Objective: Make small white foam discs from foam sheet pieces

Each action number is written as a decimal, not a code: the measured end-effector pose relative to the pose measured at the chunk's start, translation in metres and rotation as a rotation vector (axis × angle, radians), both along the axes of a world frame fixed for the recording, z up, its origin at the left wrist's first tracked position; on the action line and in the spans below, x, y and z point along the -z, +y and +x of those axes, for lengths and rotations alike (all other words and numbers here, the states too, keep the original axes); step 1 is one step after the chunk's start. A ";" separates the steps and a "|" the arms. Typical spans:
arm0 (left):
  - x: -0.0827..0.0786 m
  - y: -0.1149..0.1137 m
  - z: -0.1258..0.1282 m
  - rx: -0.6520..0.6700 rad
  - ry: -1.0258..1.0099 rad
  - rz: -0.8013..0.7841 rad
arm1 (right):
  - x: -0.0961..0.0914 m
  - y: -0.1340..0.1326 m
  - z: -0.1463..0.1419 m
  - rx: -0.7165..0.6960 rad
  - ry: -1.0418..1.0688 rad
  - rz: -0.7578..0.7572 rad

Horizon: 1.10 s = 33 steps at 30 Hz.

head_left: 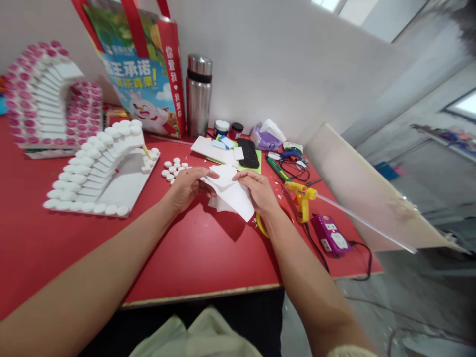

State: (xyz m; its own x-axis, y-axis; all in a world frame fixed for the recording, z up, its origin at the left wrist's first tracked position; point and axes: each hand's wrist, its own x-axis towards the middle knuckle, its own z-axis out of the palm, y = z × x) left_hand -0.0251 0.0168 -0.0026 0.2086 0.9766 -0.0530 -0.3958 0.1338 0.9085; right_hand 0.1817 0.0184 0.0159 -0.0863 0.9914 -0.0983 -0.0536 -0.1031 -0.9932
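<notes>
Over the middle of the red table, my left hand (191,187) and my right hand (257,187) pinch several loose white paper sheets (232,198) between thumbs and fingers. The left hand grips the sheets' left edge, the right hand their upper right part. Several small white round pieces (171,168) lie just behind my left hand. Scissors with yellow handles (261,227) are partly hidden under my right wrist. Further left stands a white curved stair model (122,186) edged with white round pieces.
A yellow glue gun (303,198) with a long clear stick and a purple power socket (330,235) with cords are on the right. Behind stand a steel thermos (199,96), a printed bag (143,74), small jars (236,130) and a black case (248,152). A pink-and-white model (31,109) is far left.
</notes>
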 end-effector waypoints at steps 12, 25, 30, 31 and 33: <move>0.004 0.000 0.000 0.014 0.143 -0.027 | -0.001 0.003 0.013 0.005 0.066 0.058; 0.006 -0.002 0.001 0.073 0.147 -0.047 | -0.002 0.007 0.013 0.044 0.176 0.200; 0.006 -0.002 0.001 0.096 0.139 -0.034 | -0.004 0.006 0.010 0.060 0.238 0.196; 0.006 -0.002 0.001 0.098 0.137 -0.031 | -0.004 0.007 0.010 0.069 0.249 0.203; 0.007 -0.001 0.001 0.101 0.131 -0.026 | -0.002 0.009 0.011 0.111 0.244 0.224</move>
